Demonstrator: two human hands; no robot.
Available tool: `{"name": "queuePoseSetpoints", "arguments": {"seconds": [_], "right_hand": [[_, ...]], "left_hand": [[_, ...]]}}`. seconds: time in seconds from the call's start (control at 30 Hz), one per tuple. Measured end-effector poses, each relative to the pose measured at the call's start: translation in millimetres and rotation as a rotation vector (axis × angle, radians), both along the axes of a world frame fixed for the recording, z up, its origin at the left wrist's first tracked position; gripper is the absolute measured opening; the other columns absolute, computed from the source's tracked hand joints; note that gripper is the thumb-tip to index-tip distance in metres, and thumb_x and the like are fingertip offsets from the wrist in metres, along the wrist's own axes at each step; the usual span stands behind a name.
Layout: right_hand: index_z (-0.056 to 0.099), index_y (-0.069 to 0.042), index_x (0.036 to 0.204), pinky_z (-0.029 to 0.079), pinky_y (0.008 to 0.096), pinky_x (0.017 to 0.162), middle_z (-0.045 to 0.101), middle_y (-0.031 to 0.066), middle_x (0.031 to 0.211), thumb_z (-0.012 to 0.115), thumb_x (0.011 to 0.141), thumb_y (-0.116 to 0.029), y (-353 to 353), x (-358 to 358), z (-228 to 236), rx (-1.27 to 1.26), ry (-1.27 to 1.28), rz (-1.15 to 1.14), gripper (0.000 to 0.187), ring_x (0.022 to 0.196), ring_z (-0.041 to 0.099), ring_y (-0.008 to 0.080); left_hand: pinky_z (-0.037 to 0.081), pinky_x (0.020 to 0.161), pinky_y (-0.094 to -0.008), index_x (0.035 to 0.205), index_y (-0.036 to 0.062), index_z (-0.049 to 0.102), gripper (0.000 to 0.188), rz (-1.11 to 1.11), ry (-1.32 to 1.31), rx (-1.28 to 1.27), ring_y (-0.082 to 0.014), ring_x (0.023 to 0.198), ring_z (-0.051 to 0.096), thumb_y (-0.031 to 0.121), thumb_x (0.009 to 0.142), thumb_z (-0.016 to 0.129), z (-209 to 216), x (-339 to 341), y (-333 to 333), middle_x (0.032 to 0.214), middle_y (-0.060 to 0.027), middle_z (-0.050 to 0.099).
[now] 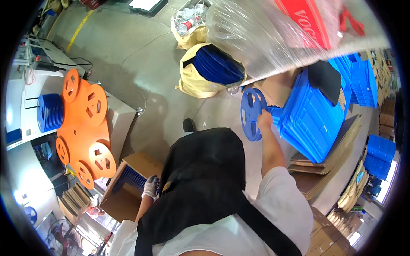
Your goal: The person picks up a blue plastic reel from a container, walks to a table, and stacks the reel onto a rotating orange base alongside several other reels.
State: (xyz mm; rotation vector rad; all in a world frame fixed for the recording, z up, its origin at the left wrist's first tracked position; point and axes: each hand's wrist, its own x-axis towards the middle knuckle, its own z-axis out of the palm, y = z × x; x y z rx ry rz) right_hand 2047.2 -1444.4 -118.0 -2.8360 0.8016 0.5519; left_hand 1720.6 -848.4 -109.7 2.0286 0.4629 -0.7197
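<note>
My right hand [265,119] is closed on the rim of a blue plastic reel [246,112], which hangs upright out to the right over the floor. Openings between its spokes show. My left hand [150,186] wears a whitish glove and is low at my left side, beside a cardboard box [112,204]. Several dark blue reels [132,179] stand in a row inside that box. The left fingers are small and partly against my black apron [205,158], so their grip is unclear.
At left an orange machine plate [79,128] carries orange discs and a stack of blue reels [50,112]. Ahead stands a yellow sack [194,81] of dark blue discs beside a plastic-wrapped load [252,34]. Blue plastic crates [307,115] and flat cardboard [318,175] lie at right.
</note>
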Motion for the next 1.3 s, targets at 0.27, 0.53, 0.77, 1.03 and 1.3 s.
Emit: {"name": "queuePoseSetpoints", "arguments": {"seconds": [0.27,0.53,0.77,1.03,1.3], "right_hand": [[0.062,-0.004,0.092,0.049,0.0493,0.077,0.065,0.0233,0.089,0.061,0.078,-0.014,-17.3,111.8,-102.2,0.009,-0.015,0.141,0.017,0.088,0.063,0.0412],[0.063,-0.008,0.092,0.049,0.0502,0.071,0.065,0.0191,0.086,0.055,0.083,-0.021,-19.6,219.8,-206.1,0.037,-0.202,0.373,0.018,0.085,0.063,0.041],[0.061,-0.004,0.109,0.049,0.0363,0.085,0.066,0.0129,0.101,0.051,0.087,-0.02,-24.6,260.2,-275.4,1.283,-0.571,-0.842,0.029,0.091,0.064,0.0263],[0.054,-0.003,0.12,0.045,0.0396,0.093,0.048,0.0176,0.124,0.058,0.082,-0.012,-27.0,291.0,-306.9,0.817,-0.299,-0.183,0.04,0.107,0.054,0.0328],[0.047,-0.002,0.131,0.041,0.043,0.1,0.029,0.0223,0.147,0.065,0.076,-0.004,-63.4,139.2,-264.9,0.106,-0.124,0.862,0.058,0.124,0.044,0.0393]], "left_hand": [[0.048,0.091,-0.0395,0.112,0.0031,0.062,0.032,0.09,0.141,0.347,-0.0356,0.104,0.06,0.02,0.085,0.062,31.3,106.0,-119.0,0.108,-0.02,0.064],[0.044,0.093,-0.0458,0.106,0.0052,0.059,0.029,-0.088,0.15,0.355,-0.0373,0.106,0.055,0.013,0.078,0.063,-3.2,86.6,-242.0,0.11,-0.0177,0.061],[0.043,0.092,-0.048,0.103,0.0052,0.059,0.028,-0.032,0.145,0.39,-0.0379,0.105,0.055,0.01,0.076,0.062,-10.1,103.1,-286.9,0.11,-0.0172,0.06],[0.042,0.092,-0.0482,0.104,0.0059,0.059,0.029,-0.04,0.172,0.413,-0.0377,0.106,0.054,0.01,0.075,0.062,-14.8,105.6,-291.1,0.112,-0.0172,0.059],[0.042,0.094,-0.0476,0.105,0.0063,0.059,0.03,-0.012,0.124,0.413,-0.0374,0.108,0.053,0.012,0.076,0.062,-5.4,125.0,-290.2,0.113,-0.016,0.059]]}}
